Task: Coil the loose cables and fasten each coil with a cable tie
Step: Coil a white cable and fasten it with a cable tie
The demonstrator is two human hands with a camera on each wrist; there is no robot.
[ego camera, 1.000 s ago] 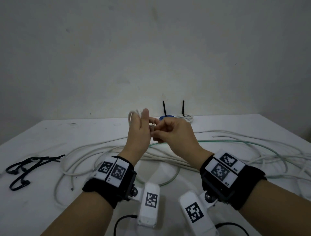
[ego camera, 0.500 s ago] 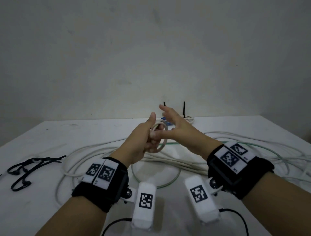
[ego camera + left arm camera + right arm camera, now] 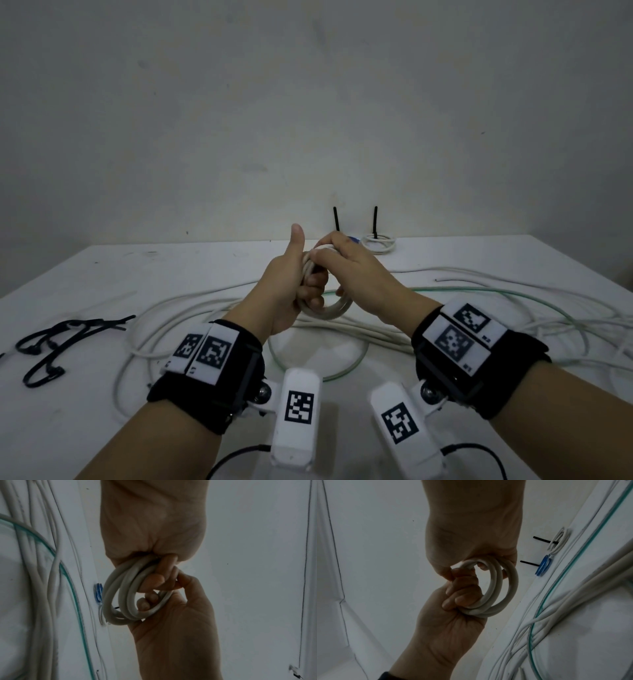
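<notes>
While the left hand (image 3: 291,291) is clamping the white coil (image 3: 330,310) and the right hand (image 3: 356,270) is pinching its top (untied), any slackening grip is risking loops springing apart.

white table (image 3: 85,274), plain grey wall (image 3: 308,102)

Black wrist straps (image 3: 219,387), white checkered marker tags, white camera pods (image 3: 298,414), black leads.

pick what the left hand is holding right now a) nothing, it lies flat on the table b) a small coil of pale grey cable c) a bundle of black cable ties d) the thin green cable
b: the left hand has its fingers curled round a small coil of pale grey cable, raised above the white table, with the right hand gripping the same coil.
</notes>
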